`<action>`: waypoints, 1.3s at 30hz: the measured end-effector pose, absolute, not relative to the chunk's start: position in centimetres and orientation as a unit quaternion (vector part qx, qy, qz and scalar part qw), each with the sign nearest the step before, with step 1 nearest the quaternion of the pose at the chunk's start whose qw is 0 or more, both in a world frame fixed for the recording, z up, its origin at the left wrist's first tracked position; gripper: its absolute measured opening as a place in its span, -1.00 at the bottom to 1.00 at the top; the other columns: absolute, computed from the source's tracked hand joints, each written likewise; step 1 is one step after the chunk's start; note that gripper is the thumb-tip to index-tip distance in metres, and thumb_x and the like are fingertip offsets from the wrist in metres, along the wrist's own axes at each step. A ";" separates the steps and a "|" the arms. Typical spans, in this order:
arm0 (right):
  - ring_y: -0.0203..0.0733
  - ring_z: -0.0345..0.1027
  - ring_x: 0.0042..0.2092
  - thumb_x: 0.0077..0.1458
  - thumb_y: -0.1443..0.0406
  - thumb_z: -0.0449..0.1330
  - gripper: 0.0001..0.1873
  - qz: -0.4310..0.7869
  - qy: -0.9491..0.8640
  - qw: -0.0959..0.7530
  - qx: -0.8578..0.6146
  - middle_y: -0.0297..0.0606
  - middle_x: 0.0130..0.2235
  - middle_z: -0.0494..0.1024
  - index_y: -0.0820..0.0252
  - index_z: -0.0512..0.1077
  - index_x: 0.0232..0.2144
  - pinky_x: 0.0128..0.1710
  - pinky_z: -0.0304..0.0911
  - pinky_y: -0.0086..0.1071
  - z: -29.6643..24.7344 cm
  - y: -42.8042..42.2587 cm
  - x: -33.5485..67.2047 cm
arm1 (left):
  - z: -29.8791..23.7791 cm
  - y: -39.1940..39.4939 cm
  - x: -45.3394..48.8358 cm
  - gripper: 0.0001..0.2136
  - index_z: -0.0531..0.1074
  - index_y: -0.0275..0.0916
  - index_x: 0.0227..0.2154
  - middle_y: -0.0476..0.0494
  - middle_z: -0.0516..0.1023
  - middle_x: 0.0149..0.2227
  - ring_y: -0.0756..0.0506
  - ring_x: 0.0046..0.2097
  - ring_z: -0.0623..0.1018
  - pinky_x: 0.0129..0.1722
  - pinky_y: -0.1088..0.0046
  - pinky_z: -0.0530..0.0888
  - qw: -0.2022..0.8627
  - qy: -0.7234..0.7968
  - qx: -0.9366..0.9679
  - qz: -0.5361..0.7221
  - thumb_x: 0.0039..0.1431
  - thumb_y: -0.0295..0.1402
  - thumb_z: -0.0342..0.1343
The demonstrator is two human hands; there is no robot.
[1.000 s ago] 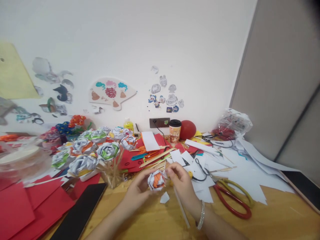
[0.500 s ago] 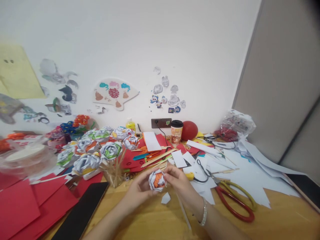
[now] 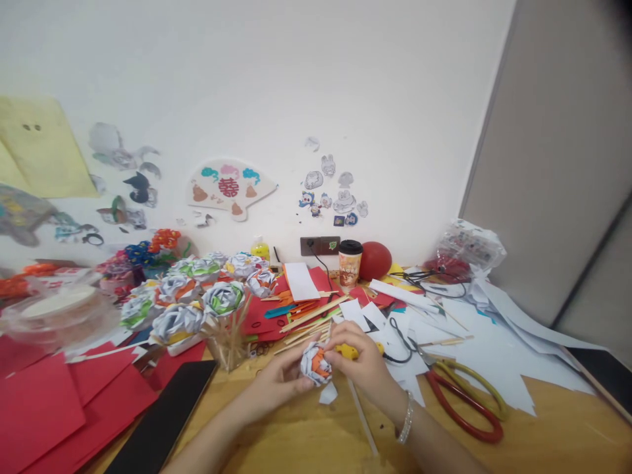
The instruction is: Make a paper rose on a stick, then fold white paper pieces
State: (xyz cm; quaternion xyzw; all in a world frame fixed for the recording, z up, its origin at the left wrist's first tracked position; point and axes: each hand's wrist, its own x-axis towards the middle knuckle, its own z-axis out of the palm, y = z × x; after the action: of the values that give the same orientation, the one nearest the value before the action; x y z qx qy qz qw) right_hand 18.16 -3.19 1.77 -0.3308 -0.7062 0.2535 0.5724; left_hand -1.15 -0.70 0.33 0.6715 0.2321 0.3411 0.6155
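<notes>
Both my hands hold a small folded paper rose [image 3: 316,363], white with orange, just above the wooden desk. My left hand [image 3: 276,385] cups it from the left and below, fingers curled around it. My right hand [image 3: 359,363] pinches its right side; a silver bracelet is on that wrist. A small white paper scrap [image 3: 326,394] and a thin white stick [image 3: 363,417] lie on the desk right under the hands. Something yellow [image 3: 349,351] shows behind my right fingers.
Several finished paper roses [image 3: 197,296] stand at the left behind a cup of wooden sticks [image 3: 228,342]. Red paper sheets [image 3: 54,401] and a black pad [image 3: 162,421] lie at the left. Red-handled scissors [image 3: 464,401], white paper cuttings [image 3: 494,355], a paper cup [image 3: 349,262] and a red ball [image 3: 375,261] are to the right and behind.
The hands have turned the rose and brought it slightly lower and to the right. The view has shifted a little leftward, so the desk things sit further right in the picture.
</notes>
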 end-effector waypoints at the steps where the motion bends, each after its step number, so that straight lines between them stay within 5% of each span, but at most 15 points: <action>1: -0.17 0.29 -0.21 0.03 0.25 0.22 -0.90 0.245 -0.711 0.568 -0.334 -0.29 -0.35 0.40 0.12 0.45 -0.48 -0.17 0.19 -0.29 1.8 -3.2 18.1 | 0.3 -0.6 -1.2 -0.36 0.27 -0.12 0.09 -0.17 0.20 0.20 -0.29 0.21 0.16 0.17 0.09 0.06 0.615 0.234 0.673 0.337 -0.10 -0.15 0.27; 8: -0.21 0.29 -0.26 0.09 0.23 0.16 -0.87 0.213 -0.718 0.569 -0.339 -0.31 -0.37 0.40 0.15 0.40 -0.45 -0.24 0.22 -0.33 1.6 -3.2 18.1 | 0.0 -0.5 -1.4 -0.34 0.25 -0.16 0.10 -0.23 0.26 0.17 -0.30 0.21 0.16 0.18 0.08 0.04 0.621 0.225 0.674 0.332 -0.10 -0.15 0.28; 14: -0.20 0.17 -0.34 0.14 0.34 0.10 -0.89 -0.149 -0.778 0.513 -0.331 -0.25 -0.40 0.44 0.18 0.44 -0.37 -0.34 0.09 -0.32 2.0 -3.7 18.3 | 0.3 -0.8 -1.1 -0.37 0.27 -0.13 0.09 -0.17 0.26 0.17 -0.28 0.18 0.24 0.16 0.11 0.11 0.629 0.228 0.665 0.332 -0.09 -0.15 0.27; 17: -0.21 0.13 -0.37 0.15 0.39 0.08 -0.87 -0.231 -0.782 0.483 -0.318 -0.25 -0.44 0.45 0.21 0.43 -0.37 -0.38 0.05 -0.33 2.2 -3.7 18.3 | 0.2 -0.7 -1.0 -0.39 0.29 -0.13 0.08 -0.16 0.29 0.15 -0.27 0.17 0.24 0.16 0.12 0.11 0.626 0.229 0.668 0.331 -0.08 -0.15 0.27; 39: -0.18 0.15 -0.34 0.17 0.37 0.05 -0.86 -0.194 -0.792 0.467 -0.343 -0.21 -0.38 0.46 0.20 0.40 -0.38 -0.37 0.08 -0.31 2.1 -3.6 18.4 | 0.4 -0.9 -0.7 -0.44 0.29 -0.08 0.07 -0.10 0.33 0.12 -0.24 0.14 0.28 0.15 0.15 0.10 0.632 0.209 0.676 0.315 -0.03 -0.14 0.22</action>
State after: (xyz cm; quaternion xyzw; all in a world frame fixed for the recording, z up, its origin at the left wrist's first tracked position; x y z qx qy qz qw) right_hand 18.43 -3.63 2.14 -0.3425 -0.7916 -0.1941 0.4672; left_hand -0.74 -0.86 0.40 0.6765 0.2087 0.3147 0.6323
